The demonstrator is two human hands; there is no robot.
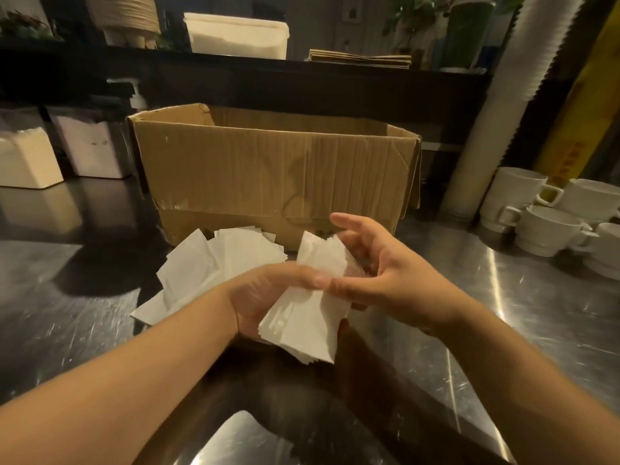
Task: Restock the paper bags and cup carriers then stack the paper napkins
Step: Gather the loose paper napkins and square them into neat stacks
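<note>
Paper napkins (302, 317), a thick bundle at frame centre, sit clamped in the left hand (268, 297), fingers curled round them. The right hand (379, 276) pinches the bundle's edge, its other fingers spread. More loose napkins (201, 266) lie on the steel counter (503, 297) before a cardboard box (275, 169); white cups (550, 223) sit at right.

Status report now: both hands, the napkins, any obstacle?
Left hand grips napkin stack; right hand pinches it. Loose napkins beside. Cardboard box behind, not blocking.
</note>
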